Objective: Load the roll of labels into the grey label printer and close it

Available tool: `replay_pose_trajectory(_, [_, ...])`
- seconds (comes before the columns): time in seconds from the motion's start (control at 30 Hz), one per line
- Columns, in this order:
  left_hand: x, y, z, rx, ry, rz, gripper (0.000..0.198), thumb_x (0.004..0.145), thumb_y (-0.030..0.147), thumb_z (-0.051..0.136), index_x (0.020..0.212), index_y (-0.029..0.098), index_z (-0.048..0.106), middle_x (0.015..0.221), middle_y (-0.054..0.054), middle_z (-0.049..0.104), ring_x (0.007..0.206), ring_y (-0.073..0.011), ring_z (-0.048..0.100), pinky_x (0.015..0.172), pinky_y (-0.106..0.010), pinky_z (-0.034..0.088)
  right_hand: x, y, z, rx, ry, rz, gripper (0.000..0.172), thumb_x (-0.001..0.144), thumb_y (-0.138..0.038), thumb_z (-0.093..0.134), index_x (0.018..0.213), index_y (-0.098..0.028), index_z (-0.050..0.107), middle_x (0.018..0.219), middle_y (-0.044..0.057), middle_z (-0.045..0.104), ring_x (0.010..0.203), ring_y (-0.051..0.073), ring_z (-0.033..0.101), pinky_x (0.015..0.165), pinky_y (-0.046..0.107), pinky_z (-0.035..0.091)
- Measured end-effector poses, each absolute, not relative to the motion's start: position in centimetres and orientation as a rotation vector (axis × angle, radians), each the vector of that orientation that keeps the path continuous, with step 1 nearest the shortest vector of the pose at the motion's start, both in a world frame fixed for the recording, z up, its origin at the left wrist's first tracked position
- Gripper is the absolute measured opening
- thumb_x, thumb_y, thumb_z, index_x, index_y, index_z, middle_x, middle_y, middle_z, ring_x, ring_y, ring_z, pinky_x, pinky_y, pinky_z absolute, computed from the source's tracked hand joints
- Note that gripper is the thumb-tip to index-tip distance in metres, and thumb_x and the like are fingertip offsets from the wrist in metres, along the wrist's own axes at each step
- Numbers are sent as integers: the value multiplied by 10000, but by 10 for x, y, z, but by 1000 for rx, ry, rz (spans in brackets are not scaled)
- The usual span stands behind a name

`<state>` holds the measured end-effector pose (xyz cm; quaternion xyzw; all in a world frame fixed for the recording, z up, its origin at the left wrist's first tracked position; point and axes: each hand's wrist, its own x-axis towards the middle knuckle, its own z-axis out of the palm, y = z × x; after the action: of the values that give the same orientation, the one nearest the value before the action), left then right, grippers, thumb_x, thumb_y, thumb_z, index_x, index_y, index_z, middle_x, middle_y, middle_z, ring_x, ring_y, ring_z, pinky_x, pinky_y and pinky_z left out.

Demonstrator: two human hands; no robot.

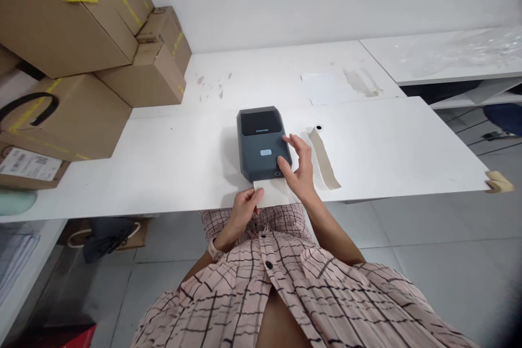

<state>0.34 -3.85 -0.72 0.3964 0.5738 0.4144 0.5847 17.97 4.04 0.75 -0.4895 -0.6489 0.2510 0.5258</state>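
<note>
A dark blue-grey label printer with a black window and a pale button stands on the white table in front of me. From its near edge a white paper label sticks out. My left hand pinches the label's left side between thumb and fingers at the table's front edge. On the printer's right side rests my right hand, its thumb on the near right part of the top and its fingers spread apart. Just right of that hand lies a small roll with a beige strip unrolled toward me.
Cardboard boxes are stacked on the table's left end. A white sheet lies toward the back right, near worn patches. The table's right front corner has a beige corner guard. A dark bag sits below at the left.
</note>
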Motion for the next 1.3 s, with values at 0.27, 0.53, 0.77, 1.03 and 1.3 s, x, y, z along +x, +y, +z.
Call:
replay_pose_trajectory(0.27, [-26,-24,-2,1089,1649,1403,339,951,532,608,1091,240,708,1048,-65,731,926,-197,672,754,-292,539,169,35,32,-1084,-2033,181,594,1002,-351,602,1560,-354,399,1191,28,804,1275,316,652,1275,609,204])
replay_pose_trajectory(0.53, [2,-7,7,1092,1379,1388,771,973,624,565,1630,285,345,1731,-97,345,1573,-311,384,1233,-414,429,183,22,20,-1101,-1744,534,504,1004,-459,608,1481,-335,505,1384,69,708,1389,300,575,1256,596,328])
replay_pose_trajectory(0.77, [5,-10,-8,1109,1407,1369,789,998,691,426,1667,296,287,1774,-40,250,1648,-265,208,1330,-413,280,191,14,-14,-1173,-1342,924,549,1020,-617,510,1503,-360,544,1637,50,506,1554,279,422,1292,542,346])
replay_pose_trajectory(1.03, [-4,1,4,1239,1378,1456,789,987,731,404,1622,263,410,1788,-14,191,1659,-302,135,1316,-395,311,189,27,-2,-1057,-1313,883,565,1041,-643,420,1506,-348,547,1622,45,526,1539,265,449,1300,529,348])
replay_pose_trajectory(1.3, [-28,82,45,1285,1293,1560,650,947,519,632,1537,281,500,1624,-84,525,1561,-287,417,1294,-467,329,179,120,61,-958,-1534,674,711,1000,-780,336,1624,-439,318,1739,6,326,1618,293,292,1300,577,300])
